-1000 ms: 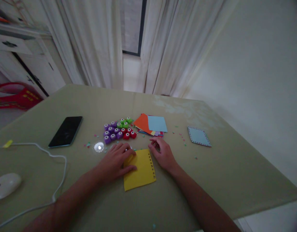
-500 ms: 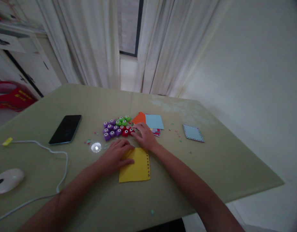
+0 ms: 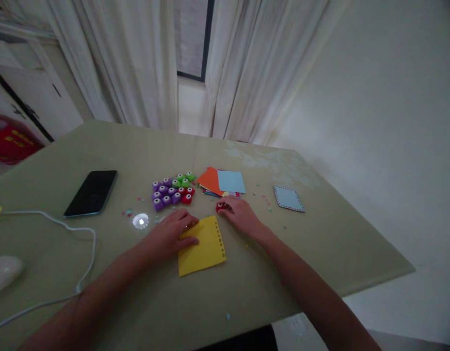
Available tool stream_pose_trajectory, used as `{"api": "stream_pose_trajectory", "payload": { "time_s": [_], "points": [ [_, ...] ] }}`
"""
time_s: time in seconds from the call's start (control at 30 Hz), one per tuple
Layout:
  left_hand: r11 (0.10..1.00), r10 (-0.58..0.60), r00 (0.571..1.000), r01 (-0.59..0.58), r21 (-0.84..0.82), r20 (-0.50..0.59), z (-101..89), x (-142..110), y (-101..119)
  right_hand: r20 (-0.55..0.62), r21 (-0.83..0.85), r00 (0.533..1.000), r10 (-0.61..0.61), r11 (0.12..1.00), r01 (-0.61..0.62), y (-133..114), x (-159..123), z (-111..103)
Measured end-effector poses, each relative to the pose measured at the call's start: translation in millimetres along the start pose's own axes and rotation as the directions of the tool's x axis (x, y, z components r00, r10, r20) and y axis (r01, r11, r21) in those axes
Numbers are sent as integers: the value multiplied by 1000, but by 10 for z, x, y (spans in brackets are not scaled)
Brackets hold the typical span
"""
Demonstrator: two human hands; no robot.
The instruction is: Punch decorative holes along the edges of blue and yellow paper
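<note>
My left hand (image 3: 169,234) is on the left part of a square yellow sheet of paper (image 3: 202,251), its thumb on top and its fingers curled at the upper left edge. A row of small punched holes runs down the sheet's right side. Between the thumb and fingers of my right hand (image 3: 241,214) is a small red paper punch (image 3: 221,206), just above the sheet's top right corner. Left of it stand more punches in a cluster: several purple ones (image 3: 166,194), several green ones (image 3: 184,180) and three red ones (image 3: 187,199).
Orange (image 3: 209,179) and light blue paper (image 3: 231,181) lie stacked behind my right hand. A light blue card (image 3: 288,198) with a punched border is farther right. Leftward are a clear round piece (image 3: 140,221), a phone (image 3: 91,193), a white cable (image 3: 93,243) and a mouse (image 3: 5,274). Paper bits are scattered about.
My right hand has drawn a red punch out of the cluster, moving right and toward me. The yellow sheet has turned slightly under my left hand. The view has shifted a little.
</note>
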State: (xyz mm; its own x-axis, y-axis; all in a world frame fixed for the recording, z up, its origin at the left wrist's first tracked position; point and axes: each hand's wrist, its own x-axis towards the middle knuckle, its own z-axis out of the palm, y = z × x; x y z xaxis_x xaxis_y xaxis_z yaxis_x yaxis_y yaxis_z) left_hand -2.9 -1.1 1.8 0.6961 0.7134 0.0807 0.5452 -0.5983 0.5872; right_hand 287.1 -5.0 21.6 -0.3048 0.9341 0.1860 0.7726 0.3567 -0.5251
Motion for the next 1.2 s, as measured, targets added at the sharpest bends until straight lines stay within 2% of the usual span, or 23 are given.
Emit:
{"api": "stream_pose_trajectory", "payload": {
  "time_s": [0.1, 0.23, 0.4, 0.57, 0.73, 0.97, 1.2],
  "points": [
    [1000, -29, 999, 29, 7, 13, 9, -12, 58, -87, 73, 993, 77, 995, -70, 107, -215, -67],
    [997, -81, 997, 81, 5, -12, 33, -35, 125, -177, 230, 972, 157, 966, -115, 130, -356, 4],
    [986, -165, 985, 163, -45, -43, 65, -43, 134, -171, 473, 947, 273, 866, -164, 74, -362, 70],
    [975, -196, 976, 184, -124, -92, 71, -67, 150, -159, 582, 920, 357, 787, -205, 103, -349, 61],
    [941, -295, 951, 272, -201, -93, 69, -75, 129, -150, 608, 923, 355, 769, -198, 123, -323, 63],
    [954, -233, 966, 205, -220, -111, 58, -29, 62, -153, 411, 967, 205, 903, -126, 11, -339, 83],
    [935, -237, 970, 214, -282, -48, 2, -18, 120, -132, 371, 979, 157, 924, -98, -59, -333, 118]
  ]
}}
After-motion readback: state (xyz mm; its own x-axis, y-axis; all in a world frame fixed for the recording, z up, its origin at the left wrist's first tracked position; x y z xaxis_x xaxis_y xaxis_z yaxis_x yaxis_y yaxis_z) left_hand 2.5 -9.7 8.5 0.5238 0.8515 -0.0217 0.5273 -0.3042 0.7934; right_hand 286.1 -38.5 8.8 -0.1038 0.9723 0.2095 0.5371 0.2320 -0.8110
